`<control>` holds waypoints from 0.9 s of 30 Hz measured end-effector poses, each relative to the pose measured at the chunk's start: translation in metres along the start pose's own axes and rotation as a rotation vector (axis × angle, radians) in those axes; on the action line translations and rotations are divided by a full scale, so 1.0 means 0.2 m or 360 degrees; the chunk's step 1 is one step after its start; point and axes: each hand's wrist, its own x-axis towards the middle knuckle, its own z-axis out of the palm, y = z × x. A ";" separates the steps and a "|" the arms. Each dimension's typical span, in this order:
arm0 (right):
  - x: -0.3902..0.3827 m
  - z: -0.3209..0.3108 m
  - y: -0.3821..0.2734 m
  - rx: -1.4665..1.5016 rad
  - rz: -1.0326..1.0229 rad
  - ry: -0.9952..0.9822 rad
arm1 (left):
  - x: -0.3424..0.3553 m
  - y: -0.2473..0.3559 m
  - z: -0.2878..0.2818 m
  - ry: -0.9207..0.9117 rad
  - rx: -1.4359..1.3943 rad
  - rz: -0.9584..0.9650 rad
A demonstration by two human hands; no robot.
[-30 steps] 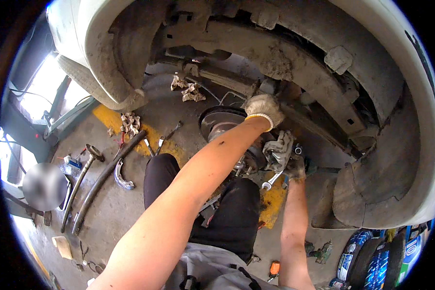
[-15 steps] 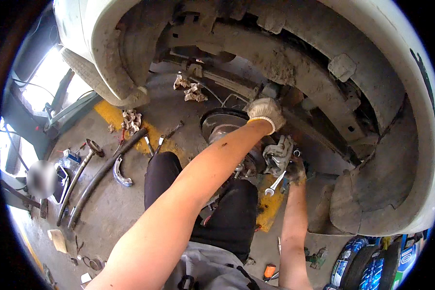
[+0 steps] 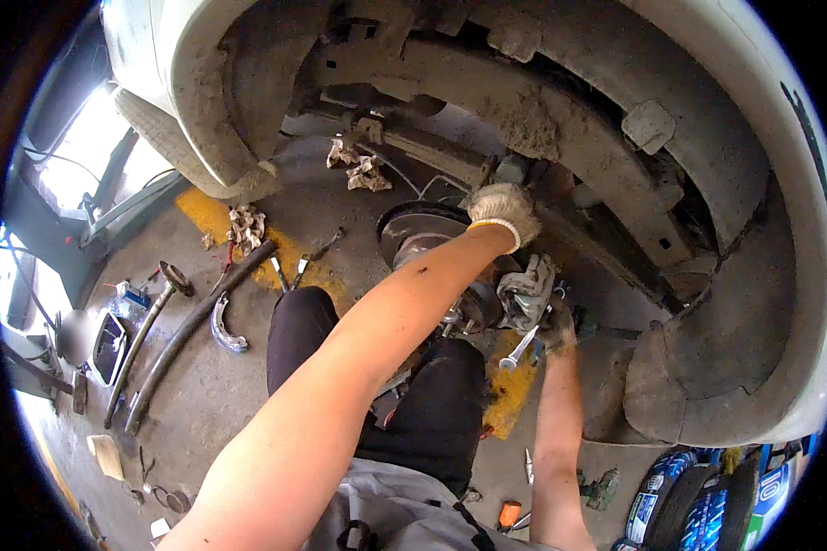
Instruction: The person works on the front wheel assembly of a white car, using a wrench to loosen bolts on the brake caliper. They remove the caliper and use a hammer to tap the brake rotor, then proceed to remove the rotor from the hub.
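My left hand (image 3: 504,209), in a pale knit work glove, reaches over the wheel hub to the axle parts behind it. Its fingers are turned away and hidden. Below it hangs a grey brake caliper (image 3: 526,292) beside the hub. My right hand (image 3: 558,329), in a dirty dark glove, is closed around a combination wrench (image 3: 521,349) at the caliper's right side. One end of the wrench points down and left; the hand covers its middle. The round brake drum or backing plate (image 3: 404,225) shows left of my left forearm.
The car's wheel arch (image 3: 708,367) curves overhead and right. A curved brake shoe (image 3: 222,323), a long dark bar (image 3: 193,340), a hammer (image 3: 176,278) and two tools (image 3: 294,271) lie on the floor at left. Tyres (image 3: 685,500) stand at lower right; an orange-handled tool (image 3: 510,514) lies nearby.
The wrench has turned in my right hand, its lower end now seen more edge-on and slightly further left. My left hand stays in about the same place.
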 end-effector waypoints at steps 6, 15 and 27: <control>-0.16 0.21 -0.09 0.0196 -0.0138 0.0194 | -0.09 0.10 -0.09 0.0049 -0.0121 0.0052; -0.17 0.31 -0.07 0.0246 -0.0159 0.0117 | -0.06 0.07 -0.05 0.0060 -0.0026 0.0070; -0.07 0.20 -0.04 0.0424 -0.0246 -0.0361 | 0.01 0.04 0.03 0.0060 -0.0017 0.0092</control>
